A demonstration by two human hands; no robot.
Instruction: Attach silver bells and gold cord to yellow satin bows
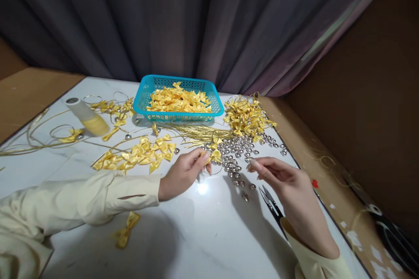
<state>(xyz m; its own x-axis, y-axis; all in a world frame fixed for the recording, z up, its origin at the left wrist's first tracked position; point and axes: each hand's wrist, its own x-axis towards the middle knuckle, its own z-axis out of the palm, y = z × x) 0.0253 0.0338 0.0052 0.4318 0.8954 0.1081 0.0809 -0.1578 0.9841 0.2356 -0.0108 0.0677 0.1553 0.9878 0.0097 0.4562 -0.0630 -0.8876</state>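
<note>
My left hand (185, 171) is closed in a pinch on a yellow satin bow (215, 155) above the middle of the table. A thin loop of gold cord hangs just below that bow. To the right, my right hand (291, 189) has its thumb and fingertips pressed together; whatever small thing they may hold is too fine to make out. Silver heart-shaped bells or beads (236, 147) lie scattered between and behind my hands. Thread snips (271, 202) rest on the table, partly hidden under my right wrist.
A blue basket (178, 113) full of yellow bows stands at the back. Beside it are a pile of corded bows (247, 115) and gold cords (199, 133). Loose bows (140, 152) and a glue bottle (87, 117) are leftward; one bow (127, 230) lies in front. Black-handled scissors (393, 235) lie far right.
</note>
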